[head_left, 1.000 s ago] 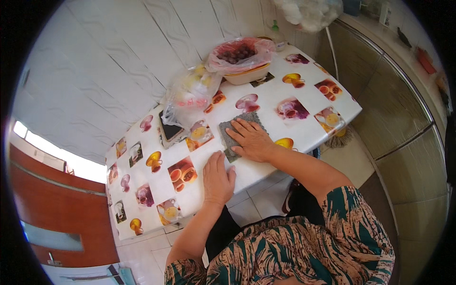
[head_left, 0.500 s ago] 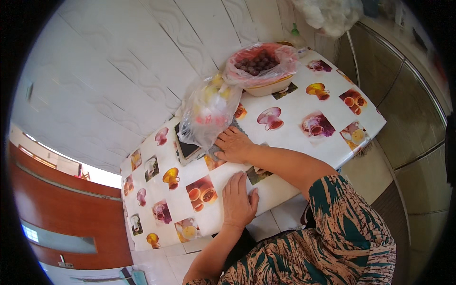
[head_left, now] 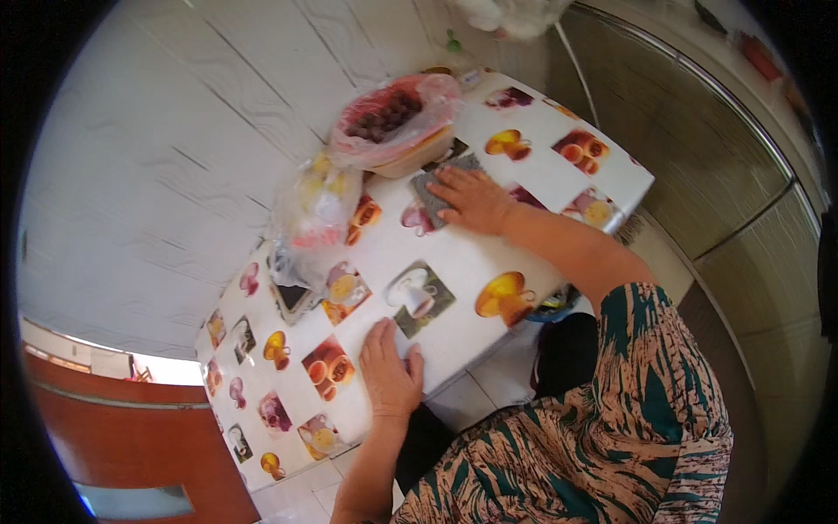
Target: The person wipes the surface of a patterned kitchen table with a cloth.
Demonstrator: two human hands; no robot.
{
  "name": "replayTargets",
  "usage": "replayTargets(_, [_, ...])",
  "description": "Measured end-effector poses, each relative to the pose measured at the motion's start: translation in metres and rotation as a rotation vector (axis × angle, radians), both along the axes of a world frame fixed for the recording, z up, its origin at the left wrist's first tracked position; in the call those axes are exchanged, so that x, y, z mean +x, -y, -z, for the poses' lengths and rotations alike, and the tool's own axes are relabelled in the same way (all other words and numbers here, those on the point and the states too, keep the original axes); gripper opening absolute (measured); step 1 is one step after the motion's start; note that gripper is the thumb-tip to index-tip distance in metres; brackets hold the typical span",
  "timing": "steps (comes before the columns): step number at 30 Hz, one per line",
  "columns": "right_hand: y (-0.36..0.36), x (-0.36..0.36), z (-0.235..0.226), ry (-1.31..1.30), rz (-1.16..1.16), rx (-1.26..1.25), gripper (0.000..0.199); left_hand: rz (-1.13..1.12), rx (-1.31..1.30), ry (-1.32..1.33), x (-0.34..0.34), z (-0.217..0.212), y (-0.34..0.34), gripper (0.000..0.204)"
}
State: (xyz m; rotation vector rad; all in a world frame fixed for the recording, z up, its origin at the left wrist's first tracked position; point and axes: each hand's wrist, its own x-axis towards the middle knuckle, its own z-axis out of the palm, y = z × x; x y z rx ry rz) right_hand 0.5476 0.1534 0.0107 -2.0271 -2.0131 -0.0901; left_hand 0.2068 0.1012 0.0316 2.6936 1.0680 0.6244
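My right hand (head_left: 471, 199) lies with its fingers stretched over a grey cloth (head_left: 428, 194), pressing it against the patterned tablecloth (head_left: 419, 253). Part of the cloth is hidden under the palm. Nearer to me, my left hand (head_left: 389, 368) rests flat by the table's front edge, fingers extended and nothing in them. Beyond the right hand, dark round fruit, likely grapes (head_left: 384, 120), fills a pink-lined basin (head_left: 410, 157). To its left sits a clear plastic bag (head_left: 319, 205) with yellowish things inside.
A dark-screened tablet-like thing (head_left: 292, 301) lies partly beneath the plastic bag. At the far corner stands a clear bottle with a green top (head_left: 456, 52). White wall panels (head_left: 192, 166) border the table's back, and a brown door (head_left: 113, 437) is at the lower left.
My right hand has slid the grey cloth rightward and away from the plastic bag, over the tabletop. The whole view has shifted, while my left hand stays at the table's near edge.
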Motion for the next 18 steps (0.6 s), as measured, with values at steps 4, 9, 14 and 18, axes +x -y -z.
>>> replayTargets(4, [0.066,0.055,-0.003,0.018,0.162,-0.016,0.060,0.007,0.034,0.006,0.002,0.005,0.000,0.052])
replayTargets(9, [0.146,0.098,0.000,0.067,0.420,0.052,0.059,0.008,0.060,0.014,0.004,0.003,0.002,0.051])
replayTargets(14, [0.159,0.046,0.002,0.124,0.528,0.055,0.060,0.002,0.075,0.012,0.006,0.004,0.005,0.049])
replayTargets(18, [0.155,-0.058,0.002,0.017,0.190,0.301,0.055,0.004,0.093,0.010,0.006,0.005,0.005,0.048])
